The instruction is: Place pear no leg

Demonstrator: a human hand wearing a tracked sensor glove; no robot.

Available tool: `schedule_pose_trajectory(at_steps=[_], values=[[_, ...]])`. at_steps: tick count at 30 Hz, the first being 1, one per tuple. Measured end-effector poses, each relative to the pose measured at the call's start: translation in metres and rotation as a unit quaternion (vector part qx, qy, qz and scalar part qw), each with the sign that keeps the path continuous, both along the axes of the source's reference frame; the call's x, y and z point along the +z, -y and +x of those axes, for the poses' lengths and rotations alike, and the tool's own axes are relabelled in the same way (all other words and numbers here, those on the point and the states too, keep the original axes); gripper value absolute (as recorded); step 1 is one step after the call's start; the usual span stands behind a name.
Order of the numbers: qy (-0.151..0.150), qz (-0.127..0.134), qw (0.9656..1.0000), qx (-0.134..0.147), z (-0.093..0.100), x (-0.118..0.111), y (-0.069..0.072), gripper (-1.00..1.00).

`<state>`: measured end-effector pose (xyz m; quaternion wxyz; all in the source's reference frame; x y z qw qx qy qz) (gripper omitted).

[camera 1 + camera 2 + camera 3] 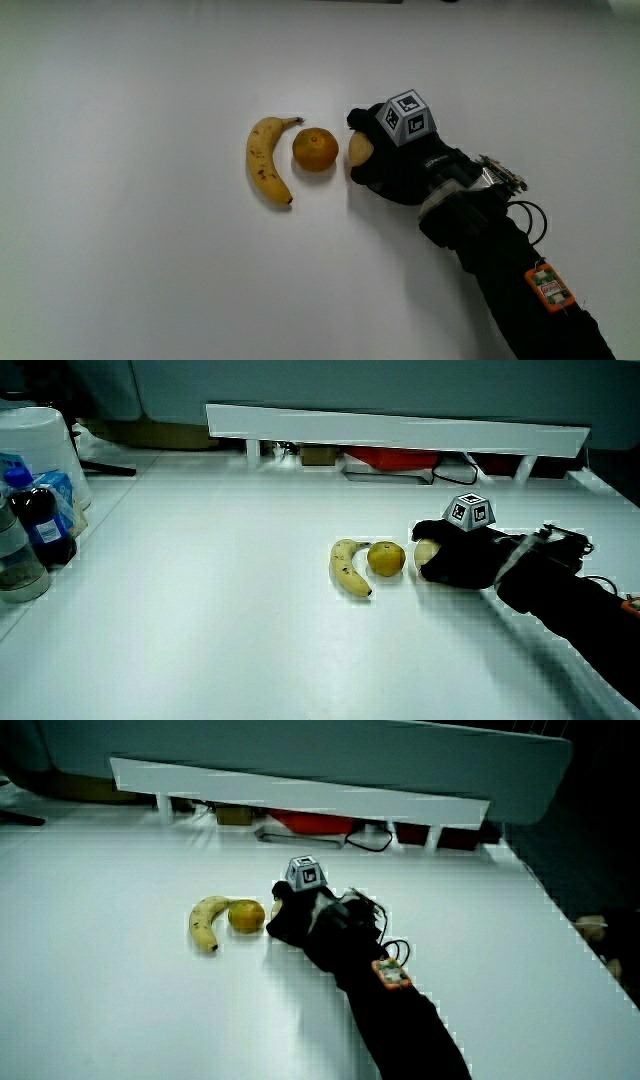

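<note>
Holding pear [359,149]: we log the hand [400,160] wrapped around it on the table [130,270], just beside the orange [315,150], at its 3 o'clock; banana [266,160] at 9. Release, we judge, remains.

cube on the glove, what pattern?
Black square markers on white faces of the cube, clearest in the main view.

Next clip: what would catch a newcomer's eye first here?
The black-gloved hand with the patterned cube on its back, curled around a pear on the white table. Beside the pear sits an orange, then a banana, all in one row.
</note>
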<state>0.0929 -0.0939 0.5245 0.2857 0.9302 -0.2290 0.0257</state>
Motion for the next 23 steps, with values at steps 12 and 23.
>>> schedule_pose_trajectory(at_steps=[12, 23], values=[[-0.023, -0.043, 0.9988, -0.007, 0.004, 0.003, 0.003, -0.84], [-0.02, -0.041, 0.9989, 0.0, 0.022, -0.003, -0.002, -1.0]])
